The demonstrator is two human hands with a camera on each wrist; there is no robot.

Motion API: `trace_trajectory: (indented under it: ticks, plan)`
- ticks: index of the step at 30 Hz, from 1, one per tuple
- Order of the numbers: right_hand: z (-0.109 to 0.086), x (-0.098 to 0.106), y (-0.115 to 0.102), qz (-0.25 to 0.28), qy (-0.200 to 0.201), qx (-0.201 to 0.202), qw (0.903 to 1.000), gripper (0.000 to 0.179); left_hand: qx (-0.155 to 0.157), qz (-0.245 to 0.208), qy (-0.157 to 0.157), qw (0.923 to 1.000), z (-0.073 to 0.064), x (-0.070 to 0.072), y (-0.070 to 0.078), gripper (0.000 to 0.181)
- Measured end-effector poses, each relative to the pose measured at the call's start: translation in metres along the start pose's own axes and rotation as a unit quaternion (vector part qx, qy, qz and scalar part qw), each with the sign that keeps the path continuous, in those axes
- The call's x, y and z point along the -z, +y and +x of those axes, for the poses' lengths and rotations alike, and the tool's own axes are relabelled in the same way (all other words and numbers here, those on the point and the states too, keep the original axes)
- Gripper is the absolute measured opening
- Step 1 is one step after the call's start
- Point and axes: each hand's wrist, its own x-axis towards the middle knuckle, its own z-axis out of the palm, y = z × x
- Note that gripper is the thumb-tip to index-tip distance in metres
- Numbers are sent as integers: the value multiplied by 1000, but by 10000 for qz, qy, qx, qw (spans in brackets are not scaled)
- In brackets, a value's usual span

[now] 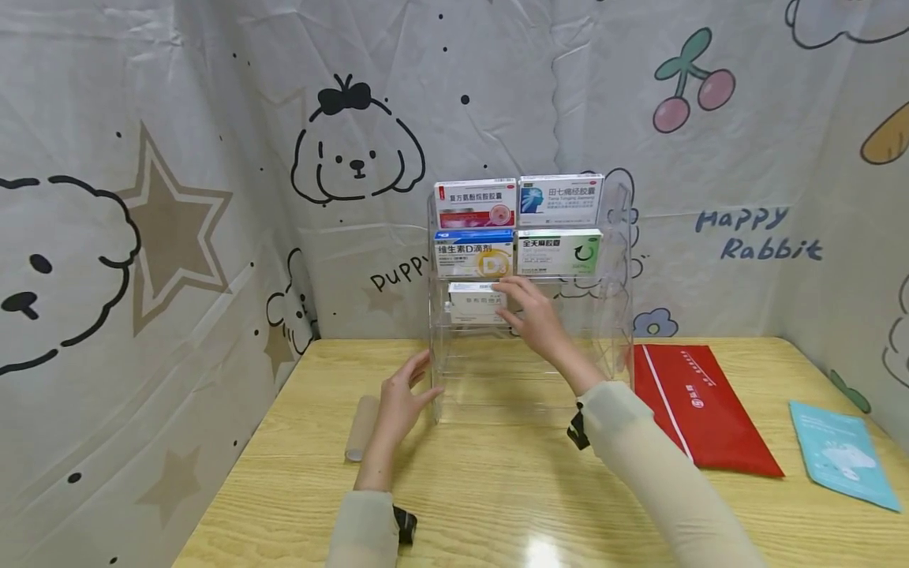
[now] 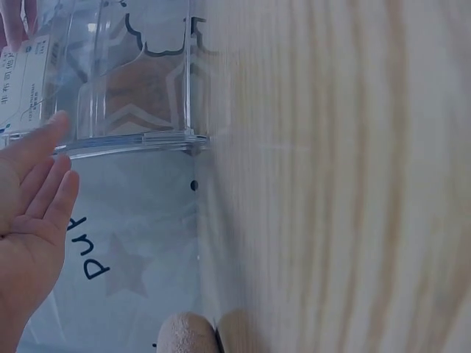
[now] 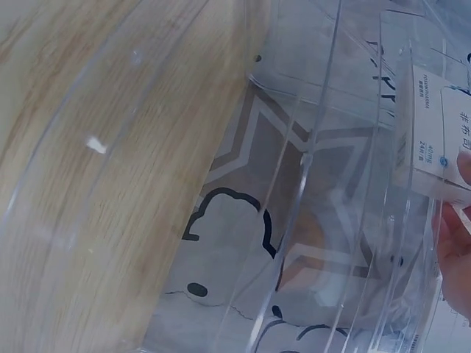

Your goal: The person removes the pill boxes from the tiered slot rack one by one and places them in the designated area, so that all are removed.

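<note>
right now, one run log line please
right hand: pinches small white box, third tier | left hand: at clear rack, left side | upper tiers: four boxes

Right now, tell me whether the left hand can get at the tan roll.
Probably yes: the tan roll lies on the table close beside the left hand, with nothing visible between them.

I see a wht med. box point(image 1: 470, 308) w/ grey print, face out, long side approx. level, in L half of clear upright rack point(image 1: 616, 264), 3rd tier from top.
</note>
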Motion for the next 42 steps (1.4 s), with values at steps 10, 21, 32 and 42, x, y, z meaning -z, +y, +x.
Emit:
trace_trajectory:
  ticks: [10,21,32,42]
  plan:
    - [4,-5,-1,476,313,-228,9981,36,-148,-62,-1,9999,2,0,-1,66]
    - [9,-4,-3,863,260,-592,9942,34,84,-334,-56,9994,3,0,-2,67]
    - [9,-2,-5,1211,133,-926,9882,33,144,-481,-11,9987,3,-1,-8,66]
    - [11,0,-2,1437,406,-753,9859,32,227,-544,-59,9982,2,1,-5,64]
